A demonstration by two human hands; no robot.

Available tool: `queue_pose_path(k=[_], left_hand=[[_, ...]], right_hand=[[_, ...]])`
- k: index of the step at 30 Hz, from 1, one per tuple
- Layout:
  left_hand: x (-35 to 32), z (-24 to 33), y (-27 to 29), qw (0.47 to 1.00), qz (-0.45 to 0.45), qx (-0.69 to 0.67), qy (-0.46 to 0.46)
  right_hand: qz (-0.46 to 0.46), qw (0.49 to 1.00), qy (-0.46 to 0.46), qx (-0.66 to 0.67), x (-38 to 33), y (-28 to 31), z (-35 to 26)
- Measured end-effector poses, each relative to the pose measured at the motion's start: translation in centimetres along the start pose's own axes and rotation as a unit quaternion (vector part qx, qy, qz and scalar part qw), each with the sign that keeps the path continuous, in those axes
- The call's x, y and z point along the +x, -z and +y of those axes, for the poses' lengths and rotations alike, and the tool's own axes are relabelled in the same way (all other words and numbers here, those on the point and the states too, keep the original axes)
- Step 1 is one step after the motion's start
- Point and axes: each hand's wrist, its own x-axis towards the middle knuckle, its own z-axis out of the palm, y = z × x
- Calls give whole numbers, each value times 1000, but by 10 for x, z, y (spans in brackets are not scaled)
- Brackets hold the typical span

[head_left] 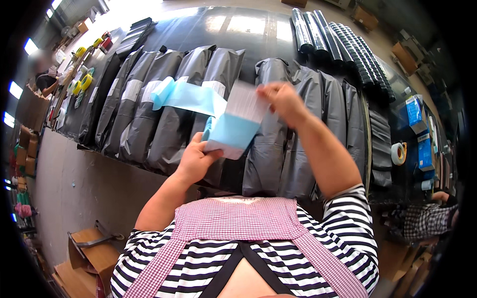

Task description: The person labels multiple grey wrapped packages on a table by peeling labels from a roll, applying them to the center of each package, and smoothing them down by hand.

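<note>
Our left hand (193, 161) pinches the lower left of a folded light-blue strip (233, 133), thumb in front, fingers behind. Our right hand (288, 104) is motion-blurred; fingertips pinch the upper right corner of a white label sheet (246, 102) that meets the blue.

Position: both held over the bag row, in front of our chest; the strip's loose tail runs left above the bags.

Writing: fine print on the label sheet, too blurred to read. White labels (131, 91) on several bags, print too small. Blue boxes (417, 111) at right carry printing.

Edges: grey bags (169, 111) lie side by side up to the near table edge (126, 160); dark tabletop (198, 27) shows beyond them. Black rolls (325, 35) bound the far right. Clearest way out for the strip's tail is up and away.

Materials: bags soft, creased plastic, bulging lengthwise; strip thin, smooth, curled at its end; rolls glossy cylinders; tabletop reflective.
</note>
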Motion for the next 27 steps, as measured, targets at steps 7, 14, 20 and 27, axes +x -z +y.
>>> queue_pose_path(k=[7,14,20,27], left_hand=[[-12,-35,11,970,87,-186,127],[-12,-46,14,962,101,-217,130],[-5,-44,7,961,89,-225,132],[-9,-51,16,963,94,-214,137]], right_hand=[[140,895,397,-149,1,44,11],[145,870,359,-306,-30,31,108],[104,888,328,-305,-26,35,126],[-23,888,182,-423,-56,32,90]])
